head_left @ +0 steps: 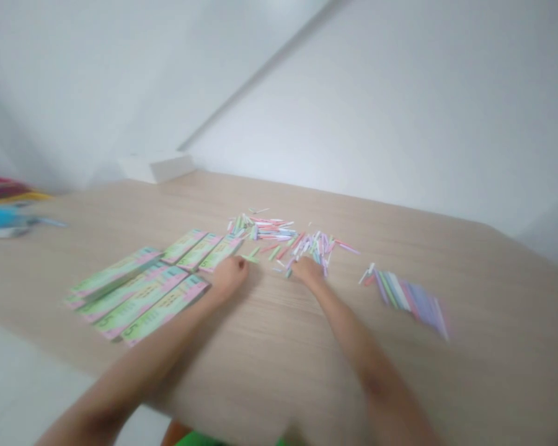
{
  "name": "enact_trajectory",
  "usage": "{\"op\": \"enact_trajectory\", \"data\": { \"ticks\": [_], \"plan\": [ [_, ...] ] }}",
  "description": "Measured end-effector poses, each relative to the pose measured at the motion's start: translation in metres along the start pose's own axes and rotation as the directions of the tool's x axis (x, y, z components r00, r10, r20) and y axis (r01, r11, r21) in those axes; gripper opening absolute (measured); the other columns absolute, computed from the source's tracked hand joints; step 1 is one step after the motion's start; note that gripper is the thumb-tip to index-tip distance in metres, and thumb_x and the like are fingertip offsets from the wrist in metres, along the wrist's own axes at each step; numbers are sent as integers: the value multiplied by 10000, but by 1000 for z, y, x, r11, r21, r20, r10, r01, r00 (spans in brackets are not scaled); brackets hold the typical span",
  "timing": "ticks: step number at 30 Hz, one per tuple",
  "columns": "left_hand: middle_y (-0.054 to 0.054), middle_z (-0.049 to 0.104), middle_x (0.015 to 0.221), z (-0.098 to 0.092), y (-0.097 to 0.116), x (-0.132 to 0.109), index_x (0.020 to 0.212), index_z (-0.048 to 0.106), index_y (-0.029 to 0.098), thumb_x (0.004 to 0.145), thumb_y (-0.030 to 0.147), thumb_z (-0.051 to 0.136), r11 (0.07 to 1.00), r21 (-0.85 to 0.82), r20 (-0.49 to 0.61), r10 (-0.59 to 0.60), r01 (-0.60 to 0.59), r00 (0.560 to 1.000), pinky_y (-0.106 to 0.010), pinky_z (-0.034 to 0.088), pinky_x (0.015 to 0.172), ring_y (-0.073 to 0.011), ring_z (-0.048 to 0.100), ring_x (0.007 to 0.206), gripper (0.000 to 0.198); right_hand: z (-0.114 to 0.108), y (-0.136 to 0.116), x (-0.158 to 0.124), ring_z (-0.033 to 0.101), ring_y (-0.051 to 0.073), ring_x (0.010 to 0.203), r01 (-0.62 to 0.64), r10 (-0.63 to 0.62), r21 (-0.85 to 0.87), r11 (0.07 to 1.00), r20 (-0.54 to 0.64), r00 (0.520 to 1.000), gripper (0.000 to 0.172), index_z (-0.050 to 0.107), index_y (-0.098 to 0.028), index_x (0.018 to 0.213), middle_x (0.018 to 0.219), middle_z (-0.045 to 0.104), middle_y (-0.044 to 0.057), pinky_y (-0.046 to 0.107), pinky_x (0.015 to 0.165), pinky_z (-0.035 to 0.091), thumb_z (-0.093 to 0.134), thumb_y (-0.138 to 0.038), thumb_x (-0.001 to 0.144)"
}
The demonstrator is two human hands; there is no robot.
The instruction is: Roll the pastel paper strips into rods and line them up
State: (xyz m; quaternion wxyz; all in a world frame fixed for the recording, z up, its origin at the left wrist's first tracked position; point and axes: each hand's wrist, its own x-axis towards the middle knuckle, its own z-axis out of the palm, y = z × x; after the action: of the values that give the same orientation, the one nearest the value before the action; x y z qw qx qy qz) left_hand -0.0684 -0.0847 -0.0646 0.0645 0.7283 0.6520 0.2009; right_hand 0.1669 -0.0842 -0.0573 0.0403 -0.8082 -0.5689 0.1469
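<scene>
Loose sticks in pastel colours, apparently chalk pieces [274, 230], lie scattered in the middle of the wooden table. My left hand [231, 274] is closed in a fist beside the printed boxes, and what it holds, if anything, is hidden. A light green stick [251, 258] lies just past its knuckles. At the near edge of the scattered sticks, my right hand [307, 271] has its fingers curled down among them. Blur hides what is between those fingertips. To the left are several flat green and pink boxes [155, 300] in two rows, some stacked.
A neat row of longer pastel sticks [409, 297] lies on the right of the table [279, 347]. A white box [160, 167] stands at the back left by the wall. Red, yellow and blue items [2, 214], blurred, lie at the far left.
</scene>
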Motion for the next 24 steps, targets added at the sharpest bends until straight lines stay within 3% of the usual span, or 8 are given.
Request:
{"op": "enact_trajectory", "data": {
  "ticks": [6, 13, 17, 20, 24],
  "plan": [
    [-99, 703, 833, 0, 3, -9, 798, 687, 168, 873, 340, 391, 993, 47, 11, 108, -109, 994, -273, 425, 680, -206, 644, 787, 350, 5, 0, 12, 599, 325, 1083, 39, -40, -24, 999, -42, 998, 490, 670, -74, 1075, 1121, 645, 224, 389, 870, 461, 391, -426, 878],
    [-126, 696, 805, 27, 23, -11, 764, 689, 139, 853, 282, 433, 974, -19, -7, 227, -227, 974, -352, 447, 771, -238, 634, 794, 306, 15, 11, 0, 585, 314, 1098, -19, 21, 10, 1000, -134, 991, 462, 538, -31, 1188, 1173, 594, 258, 383, 884, 444, 476, -332, 844],
    [-119, 698, 931, 38, 35, 5, 968, 674, 145, 827, 180, 450, 946, -75, -19, 315, -315, 949, -358, 454, 834, -243, 623, 906, 268, 20, 22, -16, 617, 309, 1023, -54, 70, 88, 995, -184, 980, 426, 505, -27, 1167, 1075, 621, 262, 372, 828, 452, 479, -294, 836],
    [-112, 647, 1139, 44, 46, 29, 1116, 619, 152, 799, 115, 488, 853, -82, -25, 514, -515, 857, -348, 414, 953, -229, 554, 1092, 345, 24, 33, -30, 636, 297, 942, -72, 114, 187, 980, -226, 967, 390, 514, -62, 1106, 991, 638, 229, 358, 762, 451, 464, -343, 840],
    [-127, 615, 1175, 49, 59, 60, 1198, 573, 130, 832, 102, 489, 655, 27, 140, 746, -755, 652, -367, 358, 1009, -228, 490, 1159, 377, 31, 51, -45, 622, 237, 789, -66, 176, 357, 932, -285, 942, 294, 515, -124, 989, 840, 639, 130, 309, 661, 422, 436, -361, 833]
  ]
}}
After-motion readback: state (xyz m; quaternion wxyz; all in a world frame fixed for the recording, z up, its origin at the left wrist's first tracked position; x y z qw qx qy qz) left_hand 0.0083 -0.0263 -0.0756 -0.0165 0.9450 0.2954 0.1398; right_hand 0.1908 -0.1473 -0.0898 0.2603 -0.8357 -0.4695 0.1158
